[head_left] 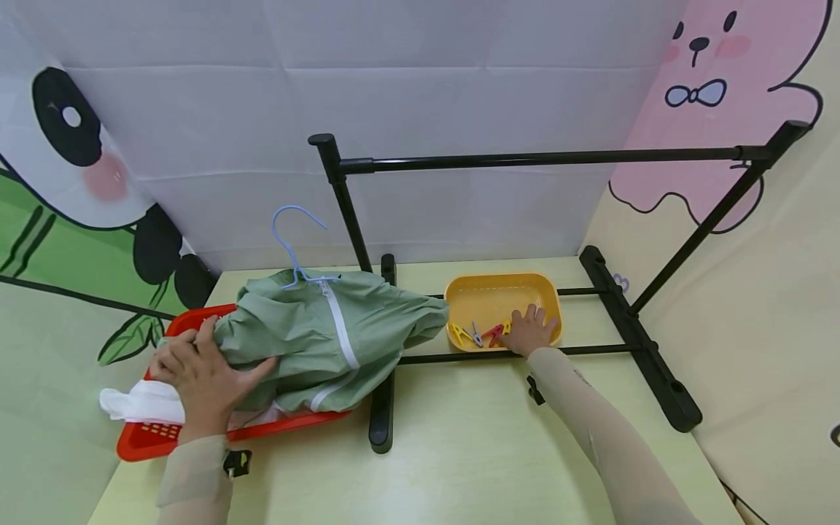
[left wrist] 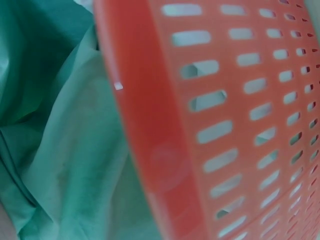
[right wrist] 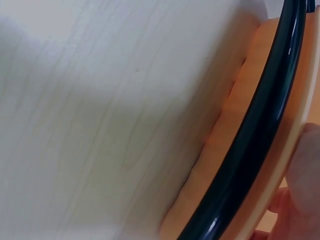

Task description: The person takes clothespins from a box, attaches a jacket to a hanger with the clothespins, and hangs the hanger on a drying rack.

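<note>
The left hand (head_left: pixel 206 375) lies on the green jacket (head_left: pixel 289 321) over the red basket (head_left: pixel 147 441), grip spread, thumb out; rightward, the right hand (head_left: pixel 530 333) reaches into the yellow tray (head_left: pixel 485 299), grip apart, by clothespins (head_left: pixel 492 335).

Green jacket (head_left: pixel 295 313) is hiding lower parts of the blue hanger (head_left: pixel 293 260), plus much of the inside of the red basket (head_left: pixel 138 443). Right hand (head_left: pixel 533 334) is partly covering a yellow clip (head_left: pixel 507 327). Head view is cutting off both sleeves (head_left: pixel 590 430); right wrist view is cropping the yellow tray (head_left: pixel 499 288); left wrist view, the basket.
</note>
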A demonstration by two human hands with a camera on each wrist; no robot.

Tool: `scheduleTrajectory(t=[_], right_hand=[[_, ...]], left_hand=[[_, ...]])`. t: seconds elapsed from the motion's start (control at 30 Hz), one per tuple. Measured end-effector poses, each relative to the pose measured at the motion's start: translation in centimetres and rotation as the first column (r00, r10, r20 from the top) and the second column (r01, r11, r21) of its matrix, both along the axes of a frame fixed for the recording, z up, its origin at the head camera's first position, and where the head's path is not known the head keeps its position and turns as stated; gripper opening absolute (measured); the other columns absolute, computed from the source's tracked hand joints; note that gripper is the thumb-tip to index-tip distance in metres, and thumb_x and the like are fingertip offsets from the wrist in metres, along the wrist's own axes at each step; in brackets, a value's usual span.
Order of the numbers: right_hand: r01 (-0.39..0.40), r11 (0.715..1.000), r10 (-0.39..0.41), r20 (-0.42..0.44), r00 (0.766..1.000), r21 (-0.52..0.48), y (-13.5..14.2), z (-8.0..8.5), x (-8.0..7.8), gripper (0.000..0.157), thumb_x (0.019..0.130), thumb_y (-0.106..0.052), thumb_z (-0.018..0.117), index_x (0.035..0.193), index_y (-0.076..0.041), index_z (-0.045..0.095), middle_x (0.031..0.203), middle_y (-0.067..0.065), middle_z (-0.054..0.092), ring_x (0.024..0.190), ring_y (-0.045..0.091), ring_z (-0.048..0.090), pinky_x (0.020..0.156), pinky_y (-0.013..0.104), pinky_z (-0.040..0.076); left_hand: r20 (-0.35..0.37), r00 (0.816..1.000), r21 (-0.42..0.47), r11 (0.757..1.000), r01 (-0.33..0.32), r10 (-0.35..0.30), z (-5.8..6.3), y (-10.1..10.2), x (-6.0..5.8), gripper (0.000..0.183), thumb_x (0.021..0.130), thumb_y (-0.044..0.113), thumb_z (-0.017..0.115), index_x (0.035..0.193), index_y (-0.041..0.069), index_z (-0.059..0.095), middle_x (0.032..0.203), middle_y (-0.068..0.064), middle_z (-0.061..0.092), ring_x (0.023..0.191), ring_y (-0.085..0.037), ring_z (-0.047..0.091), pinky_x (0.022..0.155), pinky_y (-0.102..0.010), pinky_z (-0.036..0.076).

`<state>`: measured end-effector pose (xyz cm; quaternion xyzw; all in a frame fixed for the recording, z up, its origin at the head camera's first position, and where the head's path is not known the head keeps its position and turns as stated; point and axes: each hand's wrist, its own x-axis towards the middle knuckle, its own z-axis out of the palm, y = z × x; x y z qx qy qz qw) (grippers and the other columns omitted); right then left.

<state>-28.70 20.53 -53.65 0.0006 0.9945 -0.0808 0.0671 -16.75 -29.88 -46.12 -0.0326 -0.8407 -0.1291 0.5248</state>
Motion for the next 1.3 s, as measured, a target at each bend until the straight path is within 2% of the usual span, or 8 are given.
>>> scheduleTrajectory(t=[0.43, 0.83, 1.13, 1.3], right_hand=[[-0.003, 0.999, 0.002, 0.018, 1.000, 0.038, -0.20, 0.23, -0.09, 0.059, 0.092, -0.047, 0.066, 0.120, 0.004, 0.057, 0.128, 0.031, 0.039, 0.125, 0.049, 0.029, 0.098, 0.070, 0.020], [0.024, 0.998, -0.027, 0.043, 0.999, 0.056, -0.80, 0.69, -0.46, 0.044, 0.094, -0.038, 0.066, 0.100, 0.005, 0.060, 0.119, 0.027, 0.039, 0.120, 0.045, 0.030, 0.097, 0.064, 0.026], [0.026, 0.998, -0.027, 0.019, 0.999, 0.061, -0.75, 0.71, -0.25, 0.043, 0.092, -0.040, 0.067, 0.084, 0.001, 0.058, 0.114, 0.024, 0.040, 0.115, 0.043, 0.032, 0.095, 0.060, 0.027], [0.026, 0.998, -0.027, 0.010, 1.000, 0.052, -0.73, 0.64, -0.27, 0.041, 0.091, -0.038, 0.068, 0.082, 0.001, 0.056, 0.110, 0.023, 0.040, 0.112, 0.042, 0.033, 0.093, 0.060, 0.027]], left_hand=[[0.036, 0.999, -0.004, 1.000, -0.002, 0.002, -0.14, -0.08, 0.14, 0.094, 0.076, 0.085, 0.044, 0.129, 0.008, 0.038, 0.113, -0.026, 0.035, 0.105, -0.049, 0.028, 0.082, -0.063, 0.010], [-0.003, 1.000, 0.006, 1.000, 0.003, -0.003, 0.21, 0.22, -0.21, 0.092, 0.076, 0.084, 0.045, 0.127, 0.009, 0.039, 0.109, -0.026, 0.035, 0.100, -0.048, 0.028, 0.082, -0.063, 0.011], [0.002, 1.000, 0.000, 1.000, -0.006, 0.006, 0.10, 0.19, -0.14, 0.093, 0.075, 0.085, 0.044, 0.127, 0.008, 0.039, 0.109, -0.026, 0.035, 0.100, -0.048, 0.028, 0.081, -0.062, 0.010], [0.005, 1.000, 0.007, 1.000, -0.006, 0.006, 0.03, 0.18, -0.09, 0.093, 0.075, 0.085, 0.045, 0.127, 0.009, 0.039, 0.109, -0.026, 0.035, 0.099, -0.048, 0.028, 0.082, -0.063, 0.010]])
